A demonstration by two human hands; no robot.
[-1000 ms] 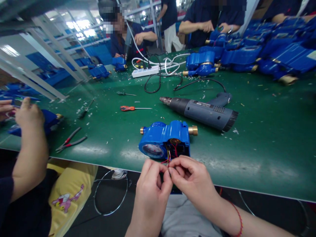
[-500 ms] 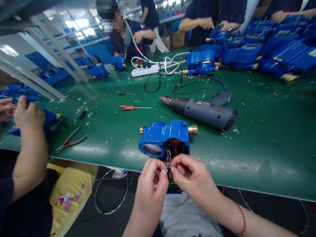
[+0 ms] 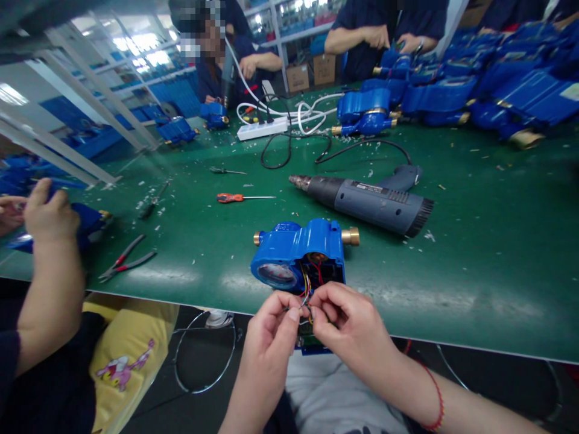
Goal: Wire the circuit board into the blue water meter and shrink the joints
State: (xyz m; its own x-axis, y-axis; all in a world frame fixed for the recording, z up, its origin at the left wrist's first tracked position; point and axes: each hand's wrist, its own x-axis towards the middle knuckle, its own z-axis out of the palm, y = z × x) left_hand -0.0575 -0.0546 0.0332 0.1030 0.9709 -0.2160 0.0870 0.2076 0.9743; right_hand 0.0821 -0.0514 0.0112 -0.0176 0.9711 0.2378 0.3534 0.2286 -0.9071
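Note:
A blue water meter (image 3: 296, 253) with brass ends lies at the near edge of the green table (image 3: 474, 265), its housing open toward me. Thin red, yellow and other coloured wires (image 3: 307, 283) run out of the opening. My left hand (image 3: 271, 334) and my right hand (image 3: 348, 325) meet just below the meter, each pinching the ends of these wires between thumb and fingertips. A small green circuit board (image 3: 307, 340) shows beneath my fingers.
A grey heat gun (image 3: 366, 199) lies behind the meter. An orange screwdriver (image 3: 235, 198), red-handled pliers (image 3: 126, 260) and a white power strip (image 3: 262, 128) are on the table. Many blue meters (image 3: 474, 90) pile at the back right. A co-worker's arm (image 3: 49, 265) works at my left; others sit opposite.
My hands have drawn slightly apart and lower along the wires, uncovering the circuit board. The view has shifted a little; the meter stays put.

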